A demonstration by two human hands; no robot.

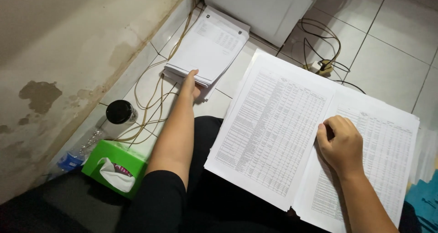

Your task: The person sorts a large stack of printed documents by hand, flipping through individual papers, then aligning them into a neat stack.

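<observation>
My left hand (190, 84) reaches forward to a stack of white printed sheets (207, 46) on the tiled floor and grips its near edge, thumb on top. My right hand (341, 144) rests with curled fingers on a large pile of printed table sheets (273, 123) lying across my lap. The hand sits at the seam between the left sheet and the right sheet (388, 141), fingertips pressing the paper.
A green tissue box (116, 164) and a plastic bottle (73, 157) lie by the stained wall at left, next to a cup with a black lid (119, 113). Cables (150, 100) run along the floor to a power strip (321, 68). A white cabinet (260, 9) stands ahead.
</observation>
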